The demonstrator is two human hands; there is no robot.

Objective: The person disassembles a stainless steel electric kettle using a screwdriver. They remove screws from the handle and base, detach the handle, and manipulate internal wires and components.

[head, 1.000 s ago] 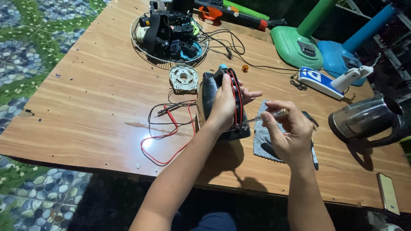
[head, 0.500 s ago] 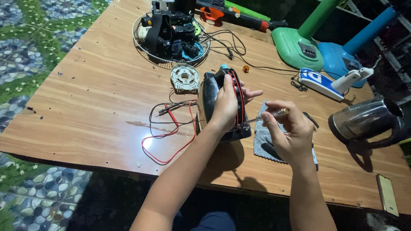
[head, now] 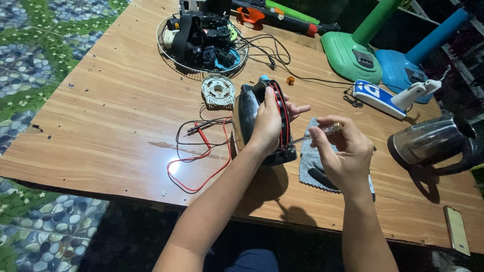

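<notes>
Head view: left hand [head: 267, 123] grips kettle [head: 252, 121] on side, base facing screwdriver [head: 322, 132].

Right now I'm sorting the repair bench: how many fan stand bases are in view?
2. A green fan base stands at the table's far edge, and a blue fan base sits just right of it, touching. Others may be hidden beyond the frame.

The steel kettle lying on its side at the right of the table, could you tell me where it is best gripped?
Probably by the black handle of the steel kettle, coming from the right and above: it lies tipped over, its round, shiny body likely slips in the fingers, and the handle side faces the table's right edge.
</notes>
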